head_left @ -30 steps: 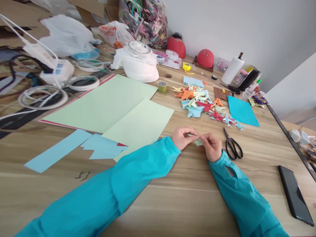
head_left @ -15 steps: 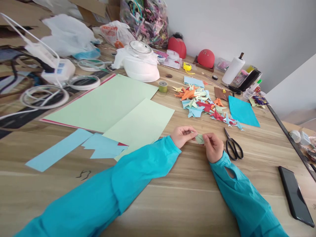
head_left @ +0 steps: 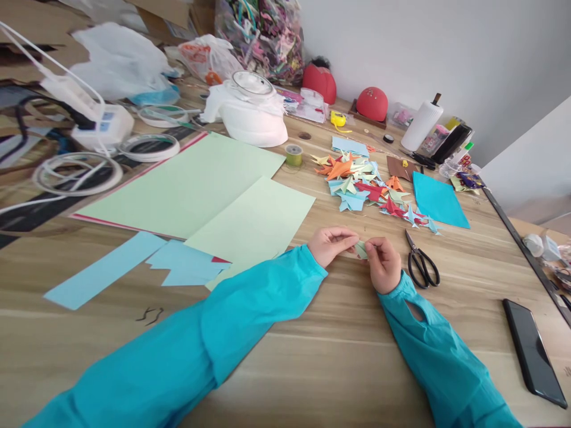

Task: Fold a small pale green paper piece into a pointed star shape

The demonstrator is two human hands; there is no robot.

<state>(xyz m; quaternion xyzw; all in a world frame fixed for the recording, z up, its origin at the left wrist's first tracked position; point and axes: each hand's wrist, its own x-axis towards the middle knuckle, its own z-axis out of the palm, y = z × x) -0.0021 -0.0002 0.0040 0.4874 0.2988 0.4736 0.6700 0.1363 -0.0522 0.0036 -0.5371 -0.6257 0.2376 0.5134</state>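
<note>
A small piece of folded pale green paper is pinched between my two hands, just above the wooden table. My left hand is closed on its left side, thumb and fingertips together. On its right side my right hand grips it between thumb and curled fingers. Parts of the paper are hidden by the fingers. Black-handled scissors lie right of my right hand, apart from it. Beyond my hands is a heap of folded paper cranes in orange, red, blue and green.
Large green paper sheets lie at left, with blue paper pieces in front. A spool of thread, a turquoise sheet and a phone are on the table. Cables and bags crowd the back left.
The fingers have shifted slightly on the green paper, and my right hand has moved a little left, closer to my left hand. Less of the paper shows now.
</note>
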